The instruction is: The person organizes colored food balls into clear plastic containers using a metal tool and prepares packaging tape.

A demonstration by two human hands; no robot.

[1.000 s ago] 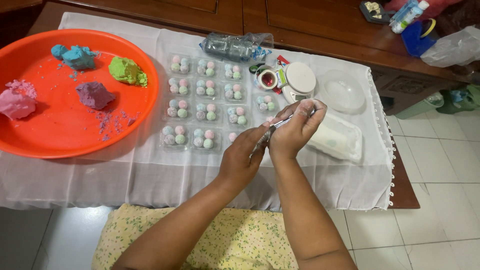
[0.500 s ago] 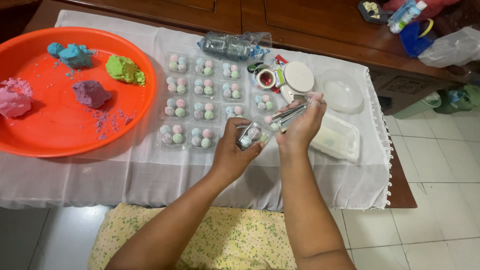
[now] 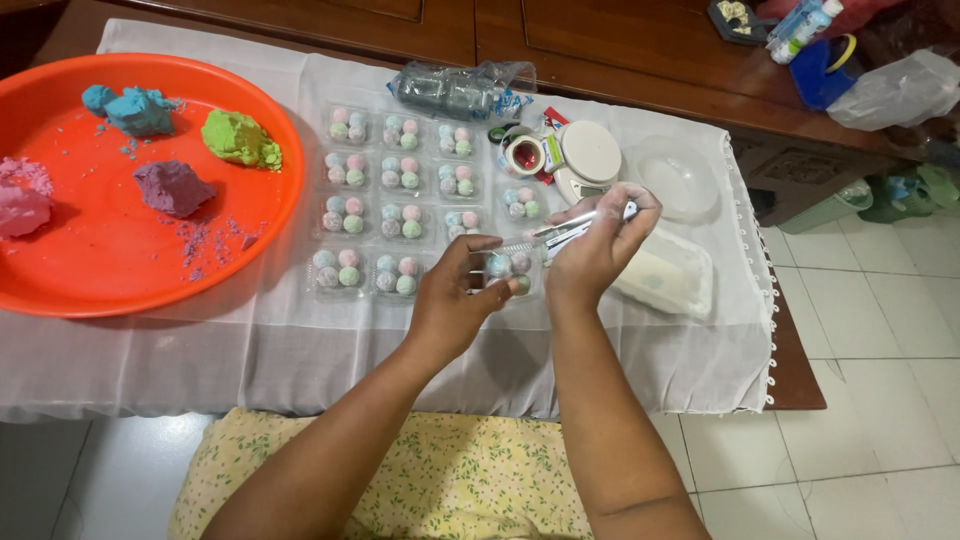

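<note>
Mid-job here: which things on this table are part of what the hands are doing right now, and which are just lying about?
In hand:
left hand on a small clear pack of coloured balls
right hand holding a slim metal tool

Lying about:
orange tray of dough lumps
filled packs
tape roll
white scale
plastic lid

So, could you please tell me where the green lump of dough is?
The green lump of dough lies on the orange tray, upper right part, between the blue lump and purple lump.

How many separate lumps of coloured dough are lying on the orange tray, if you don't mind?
4: a blue lump at the top, a green lump to its right, a purple lump in the middle, and a pink lump at the left edge, partly cut off.
</note>
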